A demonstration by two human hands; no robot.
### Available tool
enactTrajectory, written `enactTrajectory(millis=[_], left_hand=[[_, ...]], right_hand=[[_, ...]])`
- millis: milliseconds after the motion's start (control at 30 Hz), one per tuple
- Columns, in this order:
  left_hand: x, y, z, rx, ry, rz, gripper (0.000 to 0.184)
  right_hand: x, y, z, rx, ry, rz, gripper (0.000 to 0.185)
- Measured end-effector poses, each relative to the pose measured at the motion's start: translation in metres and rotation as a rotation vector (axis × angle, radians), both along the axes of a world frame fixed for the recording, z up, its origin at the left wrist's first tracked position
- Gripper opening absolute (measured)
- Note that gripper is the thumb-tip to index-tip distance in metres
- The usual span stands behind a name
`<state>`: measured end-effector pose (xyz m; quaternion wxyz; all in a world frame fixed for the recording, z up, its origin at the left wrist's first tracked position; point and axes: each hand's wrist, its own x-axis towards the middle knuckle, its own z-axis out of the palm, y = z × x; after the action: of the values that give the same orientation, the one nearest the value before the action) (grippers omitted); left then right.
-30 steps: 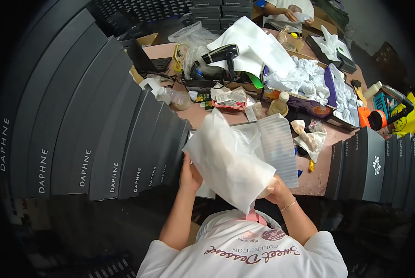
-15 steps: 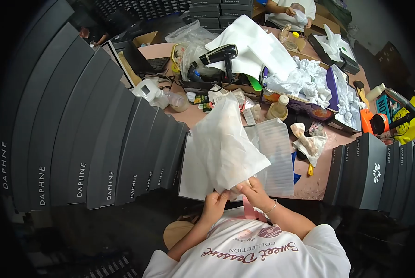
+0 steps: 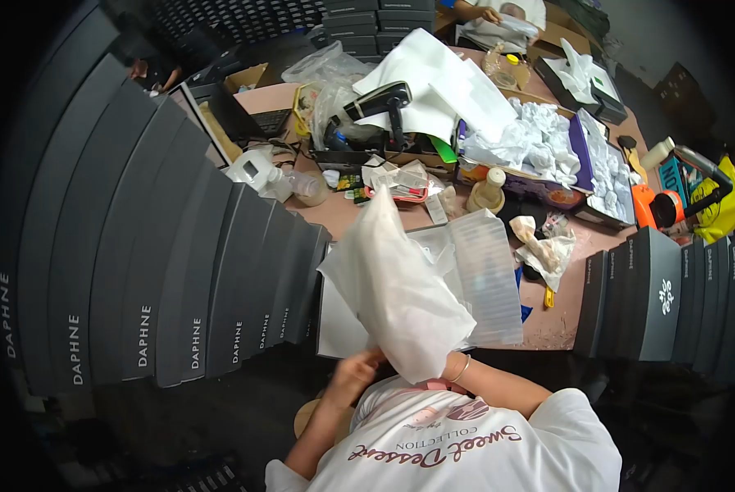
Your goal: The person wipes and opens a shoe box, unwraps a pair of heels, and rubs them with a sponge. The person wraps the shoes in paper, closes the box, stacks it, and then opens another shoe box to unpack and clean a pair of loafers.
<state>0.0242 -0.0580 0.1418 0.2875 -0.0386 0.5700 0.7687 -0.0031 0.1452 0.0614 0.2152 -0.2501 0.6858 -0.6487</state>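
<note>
A thin white bag [image 3: 400,287] with something bulky inside is held up in front of my chest, its narrow corner pointing away from me. My right wrist, with a bangle [image 3: 461,368], runs up behind the bag's lower right side. The bag hides the fingers of my right hand, which supports it. My left hand [image 3: 354,374] is at the bag's lower left edge, smeared by motion. Under the bag lies an open box [image 3: 334,316] with a pale inside. A translucent ribbed sheet [image 3: 490,287] sticks out to its right.
Dark shoe boxes [image 3: 179,271] stand in a row on the left, and more boxes [image 3: 654,287] on the right. A hair dryer [image 3: 380,102], a bottle [image 3: 488,190], a carton of crumpled paper [image 3: 531,135] and an orange tape dispenser [image 3: 666,205] sit beyond. Another person [image 3: 498,20] works across the table.
The bag has come down and nearer to me, now covering my right hand. My left hand has shifted left and down from the bag's lower end.
</note>
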Motion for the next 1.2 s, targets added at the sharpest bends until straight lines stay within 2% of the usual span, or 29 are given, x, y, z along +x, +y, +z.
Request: enactTrajectory(millis=[33,67,133,200,233,267,300,333,367,400,433,467,500,533,567,633,667,700,733,767,800,867,900,967,1033,1100,1133,1200], left_hand=[[0.002,-0.005,-0.008,0.423,-0.352,0.367,0.049],[0.006,0.000,-0.016,0.419,-0.375,0.358,0.049],[0.002,0.013,-0.030,0.164,-0.442,0.501,0.056],[-0.001,0.019,-0.047,0.228,-0.516,0.681,0.055],[-0.002,0.015,-0.049,0.227,-0.520,0.667,0.055],[-0.002,0.004,-0.047,0.060,-0.240,0.645,0.055],[-0.004,-0.008,-0.043,-0.099,0.043,0.615,0.056],[-0.015,-0.023,-0.024,-0.327,0.191,0.469,0.060],[-0.030,-0.033,-0.005,-0.549,0.338,0.319,0.065],[-0.043,-0.035,-0.002,-0.546,0.331,0.323,0.065],[-0.057,-0.035,0.001,-0.710,0.480,0.135,0.068],[-0.073,-0.030,0.004,-0.872,0.626,-0.059,0.071],[-0.091,-0.016,0.006,-0.753,0.429,0.022,0.074],[-0.111,0.003,0.008,-0.631,0.242,0.096,0.078],[-0.127,0.019,0.000,-0.555,0.213,0.141,0.081],[-0.142,0.058,-0.067,-0.505,0.429,0.252,0.080],[-0.141,0.080,-0.074,-0.293,0.164,0.216,0.079],[-0.139,0.104,-0.081,-0.076,-0.098,0.177,0.080],[-0.131,0.129,-0.096,-0.073,-0.102,0.183,0.080],[-0.117,0.154,-0.117,-0.286,-0.032,0.101,0.064],[-0.112,0.171,-0.134,-0.498,0.044,0.019,0.057],[-0.107,0.187,-0.164,-0.518,0.087,0.116,0.054],[-0.104,0.194,-0.178,-0.536,0.134,0.211,0.051],[-0.100,0.197,-0.193,-0.579,0.228,0.405,0.046],[-0.097,0.194,-0.186,-0.579,0.147,0.362,0.046],[-0.099,0.189,-0.163,-0.558,0.018,0.255,0.046],[-0.102,0.185,-0.150,-0.545,-0.039,0.197,0.046],[-0.084,0.164,-0.106,-0.448,0.372,0.507,0.048]], right_hand=[[0.001,-0.009,0.004,0.033,0.049,-0.003,0.050],[0.001,-0.014,0.012,0.074,0.087,0.002,0.050],[-0.002,-0.033,0.027,0.187,0.203,0.013,0.050],[-0.011,-0.017,0.050,0.302,0.149,0.114,0.051],[-0.015,-0.003,0.062,0.342,0.079,0.171,0.051],[-0.017,0.014,0.072,0.329,-0.070,0.213,0.051],[-0.012,0.034,0.074,0.096,-0.409,0.161,0.052],[-0.007,0.054,0.076,-0.141,-0.736,0.069,0.053],[0.003,0.068,0.070,-0.391,-0.934,-0.167,0.055],[0.011,0.082,0.068,-0.671,-1.066,-0.403,0.057],[0.014,0.094,0.067,-0.394,-0.763,-0.380,0.060],[0.014,0.098,0.072,-0.259,-0.609,-0.352,0.062],[0.013,0.102,0.076,-0.123,-0.454,-0.335,0.064],[0.010,0.099,0.082,-0.072,-0.508,-0.367,0.066],[0.007,0.095,0.087,-0.020,-0.562,-0.401,0.068],[0.002,0.086,0.087,0.066,-0.645,-0.445,0.071],[-0.001,0.082,0.083,0.098,-0.674,-0.456,0.072],[-0.002,0.074,0.056,0.227,-0.529,-0.497,0.073],[-0.001,0.066,0.023,0.353,-0.380,-0.535,0.074],[0.001,0.061,-0.004,0.475,-0.229,-0.569,0.076],[0.001,0.061,-0.017,0.593,-0.068,-0.601,0.077],[0.015,0.076,-0.008,0.703,0.368,-0.548,0.061],[0.018,0.090,0.012,0.704,0.364,-0.541,0.061],[0.025,0.123,0.051,0.330,-0.237,-0.112,0.038],[0.030,0.157,0.042,0.343,-0.588,-0.240,0.022],[0.027,0.184,0.020,0.437,-0.489,-0.329,0.020],[0.021,0.194,0.013,0.451,-0.347,-0.403,0.024],[0.008,0.201,0.006,0.466,-0.083,-0.551,0.037]])
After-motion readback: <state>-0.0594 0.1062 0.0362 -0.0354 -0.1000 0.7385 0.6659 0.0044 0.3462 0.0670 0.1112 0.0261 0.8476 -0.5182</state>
